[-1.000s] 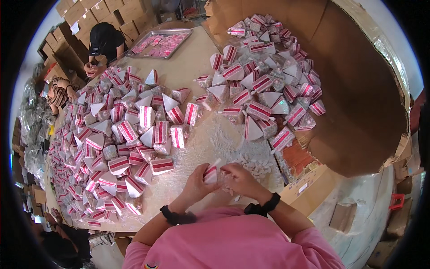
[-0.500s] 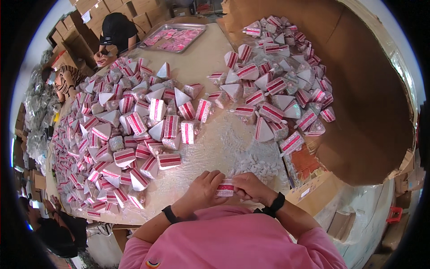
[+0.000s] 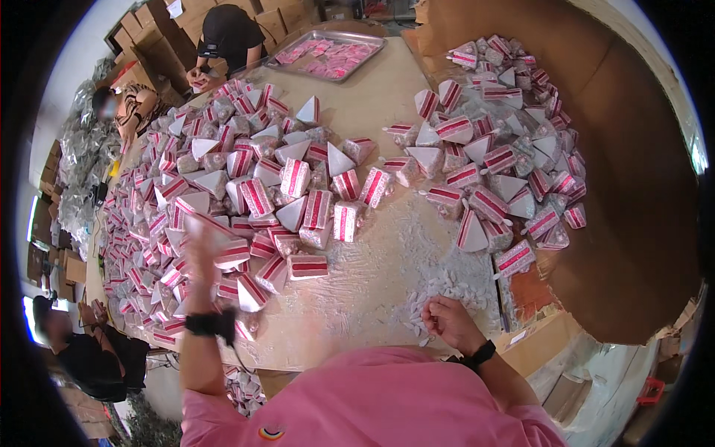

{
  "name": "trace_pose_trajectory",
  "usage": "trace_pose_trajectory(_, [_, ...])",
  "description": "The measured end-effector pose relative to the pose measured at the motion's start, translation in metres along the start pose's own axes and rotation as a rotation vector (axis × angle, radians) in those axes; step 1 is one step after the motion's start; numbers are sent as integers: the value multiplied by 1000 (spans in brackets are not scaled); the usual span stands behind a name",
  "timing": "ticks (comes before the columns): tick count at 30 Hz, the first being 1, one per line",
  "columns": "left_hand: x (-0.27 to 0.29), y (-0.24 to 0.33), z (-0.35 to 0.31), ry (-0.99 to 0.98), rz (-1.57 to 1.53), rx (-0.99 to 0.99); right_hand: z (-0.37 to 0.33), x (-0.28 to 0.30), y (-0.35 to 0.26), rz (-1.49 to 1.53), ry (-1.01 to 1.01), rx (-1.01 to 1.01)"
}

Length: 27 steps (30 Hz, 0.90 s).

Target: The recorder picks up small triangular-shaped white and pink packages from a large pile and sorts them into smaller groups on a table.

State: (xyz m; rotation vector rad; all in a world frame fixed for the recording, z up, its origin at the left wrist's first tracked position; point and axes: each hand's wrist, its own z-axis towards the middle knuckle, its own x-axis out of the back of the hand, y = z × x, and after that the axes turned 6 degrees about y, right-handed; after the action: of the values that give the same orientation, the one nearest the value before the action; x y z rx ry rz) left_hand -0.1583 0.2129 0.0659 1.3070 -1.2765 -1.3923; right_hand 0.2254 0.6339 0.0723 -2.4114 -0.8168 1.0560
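My left hand point(image 3: 199, 253), smeared by motion, reaches over the near part of the large left pile of wedge-shaped toy cake slices point(image 3: 295, 177). These have white glittery sides with pink and red stripes, and many are in clear wrap. A whitish blurred shape lies beside its fingers; I cannot tell whether the hand holds it. My right hand point(image 3: 450, 322) is at the table's near side with fingers curled in, next to a scatter of small white pieces point(image 3: 447, 287). Whatever its fingers hold, if anything, is hidden.
A second pile of wrapped cake slices point(image 3: 500, 158) lies at the right, against a big cardboard sheet point(image 3: 625, 194). A metal tray point(image 3: 378, 46) with flat pink pieces stands at the far side. People point(image 3: 227, 37) sit along the left and far sides.
My hands were together on a striped cake slice at the near edge. They have parted: the left swung out to the left pile, the right moved right. The view has shifted.
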Motion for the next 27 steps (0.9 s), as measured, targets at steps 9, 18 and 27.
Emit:
trace_pose_trajectory(9, [-213, 38, -16, -48, 1004, -896, 18, -12, 5, -63, 28, -11])
trace_pose_trajectory(18, [-385, -51, -17, -414, 1389, -921, 17, -2, 15, -203, 131, -96])
trace_pose_trajectory(27, [-346, -30, 29, -461, 1462, -556, 22, 3, 5, -61, 112, -26])
